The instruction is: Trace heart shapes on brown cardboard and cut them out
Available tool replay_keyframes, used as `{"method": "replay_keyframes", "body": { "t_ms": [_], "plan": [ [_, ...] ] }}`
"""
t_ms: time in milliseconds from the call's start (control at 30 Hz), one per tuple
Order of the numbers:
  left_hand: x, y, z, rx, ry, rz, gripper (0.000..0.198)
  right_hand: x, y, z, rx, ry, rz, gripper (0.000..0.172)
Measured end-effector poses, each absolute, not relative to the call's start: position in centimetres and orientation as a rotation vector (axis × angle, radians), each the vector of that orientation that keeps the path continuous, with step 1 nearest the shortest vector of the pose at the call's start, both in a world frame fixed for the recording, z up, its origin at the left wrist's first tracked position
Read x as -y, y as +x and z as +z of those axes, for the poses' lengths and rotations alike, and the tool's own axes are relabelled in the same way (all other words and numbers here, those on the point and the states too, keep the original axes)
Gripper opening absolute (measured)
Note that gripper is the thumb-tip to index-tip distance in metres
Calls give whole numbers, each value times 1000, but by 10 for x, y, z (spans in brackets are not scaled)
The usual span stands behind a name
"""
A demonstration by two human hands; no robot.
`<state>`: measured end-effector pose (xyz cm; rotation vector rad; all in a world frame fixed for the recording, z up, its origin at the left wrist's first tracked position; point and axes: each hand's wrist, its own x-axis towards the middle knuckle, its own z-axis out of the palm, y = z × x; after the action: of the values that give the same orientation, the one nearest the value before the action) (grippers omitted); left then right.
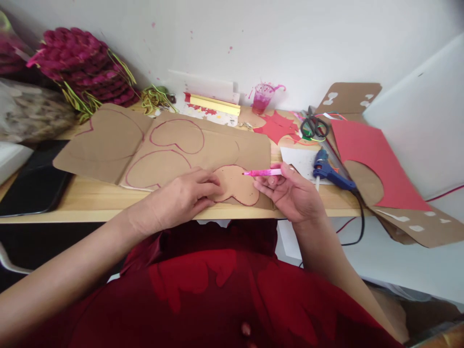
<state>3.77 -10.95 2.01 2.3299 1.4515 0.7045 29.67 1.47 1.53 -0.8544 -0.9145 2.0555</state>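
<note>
My right hand (297, 195) grips a pink-and-white marker (263, 172), its dark tip pointing left over a small cardboard heart cutout (235, 186). The fingertips of that hand come close to the cutout's right edge. From the left, my left hand (188, 195) pinches the cutout's edge, fingers curled and partly hiding it. Beneath the cutout lies a large folded cardboard sheet (217, 140). Several heart outlines in purple-pink are drawn on this sheet, and one is partly covered by my left hand.
At right lie a blue glue gun (328, 169), black scissors (314, 124) and red paper (377, 154) on cardboard. Behind are a pink-stained cup (261, 99), red paper cutouts (277, 126) and a yellow strip (214, 103). Magenta woven bundles (85, 65) and a black tablet-like slab (34, 176) occupy the left.
</note>
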Motion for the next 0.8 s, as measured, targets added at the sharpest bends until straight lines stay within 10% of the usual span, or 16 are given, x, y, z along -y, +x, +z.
{"method": "replay_keyframes", "body": {
  "t_ms": [800],
  "plan": [
    [111, 42, 19, -1464, 2319, 741, 26, -12, 295, 17, 935, -878, 2042, 16]
  ]
}}
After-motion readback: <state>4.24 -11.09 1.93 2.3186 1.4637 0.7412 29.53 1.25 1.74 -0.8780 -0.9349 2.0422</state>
